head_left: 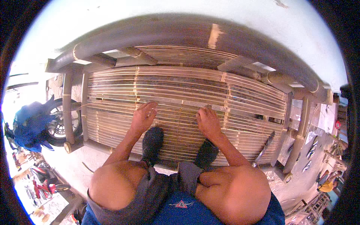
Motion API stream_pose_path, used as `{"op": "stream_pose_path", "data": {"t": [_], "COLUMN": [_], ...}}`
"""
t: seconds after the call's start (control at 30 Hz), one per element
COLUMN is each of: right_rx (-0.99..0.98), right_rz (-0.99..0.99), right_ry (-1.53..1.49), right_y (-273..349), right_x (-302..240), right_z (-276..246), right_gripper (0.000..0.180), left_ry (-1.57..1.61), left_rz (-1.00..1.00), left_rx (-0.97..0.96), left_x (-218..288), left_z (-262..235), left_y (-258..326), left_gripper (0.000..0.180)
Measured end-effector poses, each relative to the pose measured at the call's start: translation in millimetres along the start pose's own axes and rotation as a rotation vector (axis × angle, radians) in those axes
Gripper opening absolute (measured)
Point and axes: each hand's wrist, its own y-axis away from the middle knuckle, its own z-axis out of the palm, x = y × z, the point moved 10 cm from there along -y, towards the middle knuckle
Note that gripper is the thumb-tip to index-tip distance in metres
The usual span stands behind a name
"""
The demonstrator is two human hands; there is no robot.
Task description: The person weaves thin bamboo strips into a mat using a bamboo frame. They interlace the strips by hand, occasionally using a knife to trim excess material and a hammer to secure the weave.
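Observation:
A bamboo bench (180, 135) with long thin slats spreads out in front of and beneath me. My left hand (144, 114) rests low over the slats left of the middle, its fingers partly bent and slightly apart, holding nothing that I can see. To the right, my right hand (208, 120) is closed at about the same height above the slats. A small dark bit shows at its fingertips, too blurred to name. Thin pale strands run across the slats near both hands. A long-bladed knife (265, 146) lies on the slats at the right end.
My feet in dark footwear (153, 144) stand on the slats between my arms. A thick dark bamboo rail (165, 32) crosses the far side. A motorcycle wheel (62, 122) and blue cover (30, 120) are at left. People (328, 182) sit at far right.

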Motion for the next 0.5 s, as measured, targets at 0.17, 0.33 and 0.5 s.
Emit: {"op": "stream_pose_path", "data": {"t": [0.17,0.33,0.5], "right_rx": [-0.075,-0.296,-0.379], "right_rz": [-0.084,0.052,0.192], "right_ry": [0.149,0.274,0.273], "right_y": [-18,-39,-35], "right_x": [-56,-79,-65], "right_z": [7,52,65], "right_gripper": [0.036,0.04,0.035], "left_ry": [-0.101,-0.139,-0.197], "left_rz": [0.245,0.26,0.227], "left_rx": [-0.056,-0.206,-0.243], "left_x": [12,5,2], "left_z": [22,59,67], "left_y": [-20,-41,-39], "left_gripper": [0.026,0.027,0.023]}}
